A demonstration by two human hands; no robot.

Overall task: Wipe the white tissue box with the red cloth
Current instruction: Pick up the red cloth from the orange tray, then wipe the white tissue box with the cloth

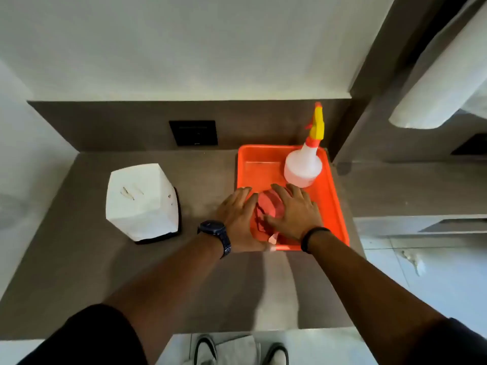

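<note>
The white tissue box [141,202] stands upright on the brown counter at the left, on a dark base. The red cloth [267,208] lies bunched in the near part of an orange tray [336,206]. My left hand [238,219], with a dark watch at the wrist, lies on the cloth's left side, fingers spread. My right hand [296,210], with a black band at the wrist, rests flat over the cloth's right side. Both hands touch the cloth; much of it is hidden beneath them. The box is about a hand's width left of my left hand.
A white spray bottle [303,167] with a yellow and orange trigger stands in the tray's far right corner. A black wall plate [193,133] sits on the backsplash. The brown counter [105,272] ends at a near edge; a white fixture [442,83] hangs at the upper right.
</note>
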